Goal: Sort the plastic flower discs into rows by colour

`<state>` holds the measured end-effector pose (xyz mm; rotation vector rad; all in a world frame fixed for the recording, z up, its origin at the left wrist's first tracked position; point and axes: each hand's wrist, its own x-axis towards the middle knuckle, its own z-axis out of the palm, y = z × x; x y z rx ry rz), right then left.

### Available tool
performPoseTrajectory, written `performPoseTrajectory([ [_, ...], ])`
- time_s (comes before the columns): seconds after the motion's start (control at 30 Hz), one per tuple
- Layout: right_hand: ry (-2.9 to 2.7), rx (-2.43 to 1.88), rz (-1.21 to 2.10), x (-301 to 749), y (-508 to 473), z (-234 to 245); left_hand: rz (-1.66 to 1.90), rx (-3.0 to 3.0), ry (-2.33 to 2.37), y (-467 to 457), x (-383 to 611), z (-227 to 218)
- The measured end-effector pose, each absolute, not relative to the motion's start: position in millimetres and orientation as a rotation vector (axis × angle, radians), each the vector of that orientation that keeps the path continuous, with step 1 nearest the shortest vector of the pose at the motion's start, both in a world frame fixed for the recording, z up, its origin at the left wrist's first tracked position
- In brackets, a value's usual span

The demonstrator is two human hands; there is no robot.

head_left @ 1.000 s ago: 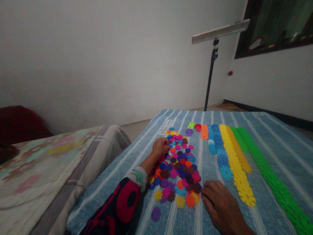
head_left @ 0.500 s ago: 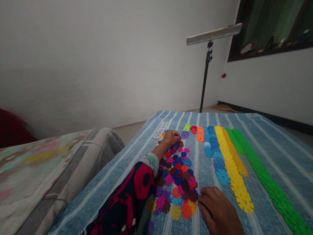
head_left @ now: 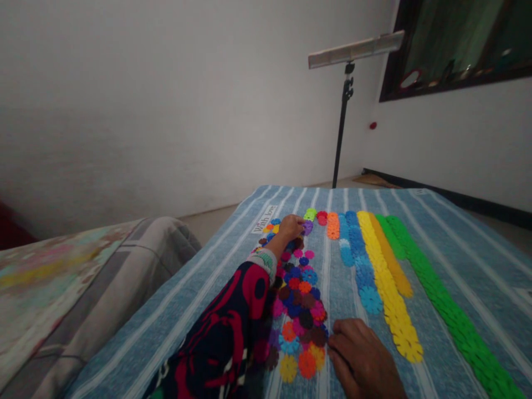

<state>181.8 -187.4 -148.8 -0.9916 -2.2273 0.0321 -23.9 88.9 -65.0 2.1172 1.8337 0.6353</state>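
Observation:
My left hand reaches to the far end of a pile of mixed-colour plastic snowflake discs. Its fingers are pinched together at a purple snowflake disc, below a light green disc. My right hand rests on the cloth at the near right side of the pile. Its fingers are loosely bent, with the tips beside a brown disc, and I see nothing held in it. The left sleeve covers part of the pile.
Rows of overlapping discs lie to the right: orange, blue, yellow, darker yellow and green. A striped blue cloth lies under them. A covered surface stands left, a lamp stand behind.
My left hand has moved slightly right, up to the purple disc beside the row. The right hand stays by the pile. The whole view has shifted a little.

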Motion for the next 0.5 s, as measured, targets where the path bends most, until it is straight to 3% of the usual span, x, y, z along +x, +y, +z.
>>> performPoseTrajectory([
  [0.5,-2.087,-1.027,0.074,168.9,-196.7,-134.5,0.447,2.512,1.559,48.5,-73.8,-67.7],
])
